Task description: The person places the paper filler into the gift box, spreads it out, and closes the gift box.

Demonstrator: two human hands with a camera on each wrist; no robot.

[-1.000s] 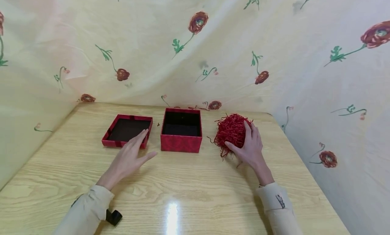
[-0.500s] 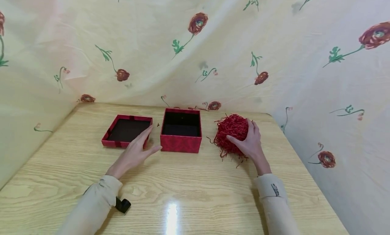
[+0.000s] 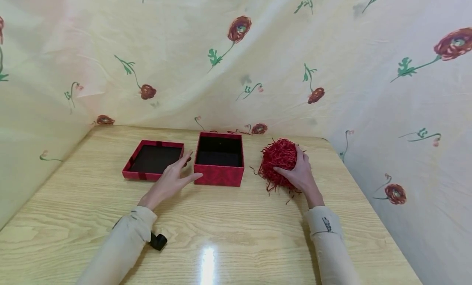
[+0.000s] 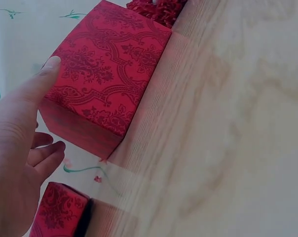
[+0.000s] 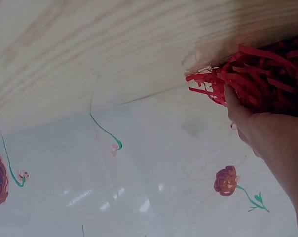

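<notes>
A red patterned box with a black inside stands open at the middle of the table. My left hand is at its left front corner, thumb stretched toward the front wall and fingers beside the left side. In the left wrist view the thumb overlaps the box's edge; whether it touches cannot be told. To the right, my right hand grips the near right side of a heap of red shredded paper, its fingertips partly hidden in the strands. The right wrist view shows strands against the fingers.
A red lid lies inside-up left of the box, near my left fingers. Loose red strands lie by the heap and behind the box. A flower-printed cloth hangs along the back and sides of the wooden table.
My left hand has moved right and forward, from the lid to the box's corner. The right hand has shifted slightly left against the shredded paper. Box and lid have stayed put.
</notes>
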